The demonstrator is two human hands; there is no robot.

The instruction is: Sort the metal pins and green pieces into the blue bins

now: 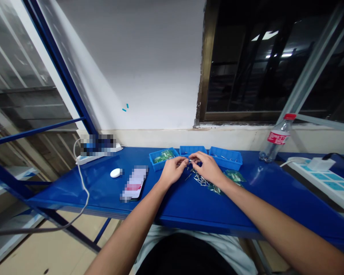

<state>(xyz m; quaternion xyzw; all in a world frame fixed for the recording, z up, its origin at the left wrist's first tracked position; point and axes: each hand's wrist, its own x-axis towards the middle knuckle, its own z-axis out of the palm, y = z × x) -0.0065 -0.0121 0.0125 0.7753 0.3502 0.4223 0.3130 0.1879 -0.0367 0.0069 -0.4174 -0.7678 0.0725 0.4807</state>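
My left hand [173, 169] and my right hand [206, 166] meet above the blue tabletop, just in front of the blue bins. Thumb and fingers are pinched together on both, at a tiny shiny piece too small to name. Below my right hand lies a loose pile of thin metal pin-like parts [201, 180]. Green flat pieces [235, 175] lie beside it, partly covered by my right wrist. The left blue bin [157, 166] contains more green pieces. A middle blue bin [192, 148] is partly hidden by my fingers, and the right blue bin [232, 165] contains a few thin metal parts.
A phone [135, 183] and a white oval object [115, 173] lie to the left. Behind them is a white power strip [83, 157] with a trailing cable. On the right stand a red-capped bottle [278, 138] and another power strip [329, 185]. A wall [149, 76] rises behind the table.
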